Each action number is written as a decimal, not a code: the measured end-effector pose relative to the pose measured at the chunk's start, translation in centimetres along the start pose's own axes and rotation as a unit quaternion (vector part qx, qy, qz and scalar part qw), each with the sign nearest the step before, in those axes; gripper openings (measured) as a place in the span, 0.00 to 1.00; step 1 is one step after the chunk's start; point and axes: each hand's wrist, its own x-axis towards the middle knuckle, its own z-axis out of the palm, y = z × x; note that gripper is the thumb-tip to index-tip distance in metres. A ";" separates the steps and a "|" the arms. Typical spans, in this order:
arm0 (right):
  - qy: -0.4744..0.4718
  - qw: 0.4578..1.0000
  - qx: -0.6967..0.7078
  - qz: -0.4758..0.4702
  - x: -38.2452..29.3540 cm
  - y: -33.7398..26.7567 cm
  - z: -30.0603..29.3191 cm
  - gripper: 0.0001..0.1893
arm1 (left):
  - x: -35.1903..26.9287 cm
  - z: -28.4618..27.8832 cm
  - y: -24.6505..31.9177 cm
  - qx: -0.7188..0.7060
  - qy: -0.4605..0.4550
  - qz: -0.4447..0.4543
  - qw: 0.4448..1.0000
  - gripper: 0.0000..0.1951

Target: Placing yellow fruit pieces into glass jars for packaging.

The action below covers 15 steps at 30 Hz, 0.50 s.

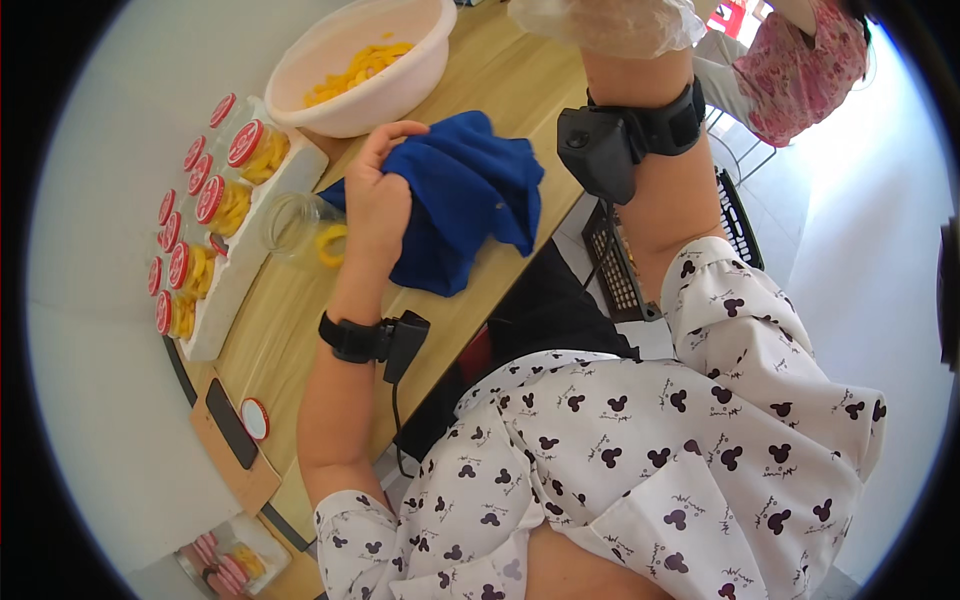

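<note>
My left hand (377, 195) grips a crumpled blue cloth (469, 195) over the wooden table (491, 82). Just beyond that wrist is a clear glass jar (289, 225) without a lid, with yellow ring-shaped pieces (330, 245) near its bottom end; the hand and cloth partly hide it. At the top edge, my right hand (611, 22) wears a clear plastic glove; its fingers are cut off by the frame, so their pose is unclear. A pale pink basin (409, 82) with yellow slices (360, 73) in it stands at the table's far end.
Along the wall, a white foam tray (281, 176) holds several red-lidded jars (225, 206) of yellow pieces. A loose lid (255, 418) lies by a dark phone (231, 424) on a brown board (247, 480). Crates (619, 262) stand below the table. Another person (806, 79) is at upper right.
</note>
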 end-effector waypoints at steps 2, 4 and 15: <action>-0.007 1.000 -0.010 -0.004 1.2 0.8 0.1 0.09 | 0.4 -0.9 -0.6 -0.072 0.032 -0.044 0.996 0.21; -0.013 1.000 -0.019 -0.004 2.1 1.5 0.0 0.09 | -0.1 0.1 -1.2 -0.087 0.018 -0.086 0.992 0.21; -0.039 0.998 -0.042 -0.008 6.0 3.6 0.4 0.10 | -3.4 4.2 -2.4 -0.230 -0.070 -0.142 0.960 0.12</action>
